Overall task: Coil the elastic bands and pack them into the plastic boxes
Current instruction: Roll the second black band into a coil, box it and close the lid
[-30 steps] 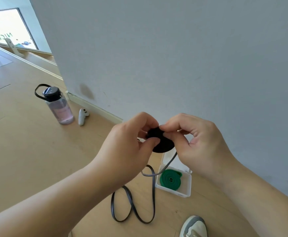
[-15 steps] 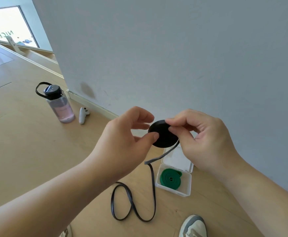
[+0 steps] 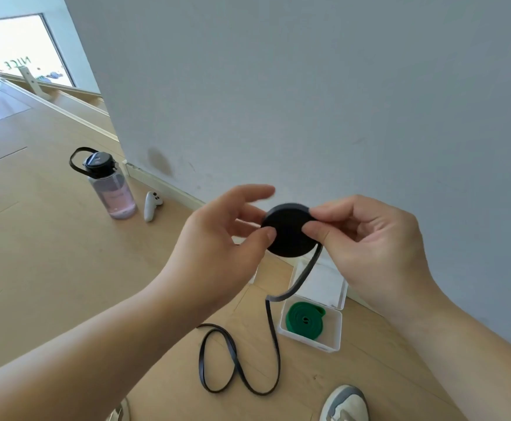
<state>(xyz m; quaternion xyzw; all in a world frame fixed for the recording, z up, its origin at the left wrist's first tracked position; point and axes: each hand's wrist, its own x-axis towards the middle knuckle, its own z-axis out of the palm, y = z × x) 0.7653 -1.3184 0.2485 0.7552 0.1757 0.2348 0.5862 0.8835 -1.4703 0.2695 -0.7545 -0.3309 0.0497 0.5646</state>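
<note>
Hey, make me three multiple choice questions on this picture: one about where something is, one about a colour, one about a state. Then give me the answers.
1. Where does the green coil lie?
A) in the open plastic box
B) on a chair
C) on a hook

2. What colour is the band held by the left hand and right hand?
A) red
B) black
C) yellow

3. How far is that band coiled?
A) fully
B) not at all
C) partly

Answers:
1 A: it sits inside the box on the floor.
2 B: the roll that the fingers pinch is black.
3 C: a loose tail trails to the floor.
</note>
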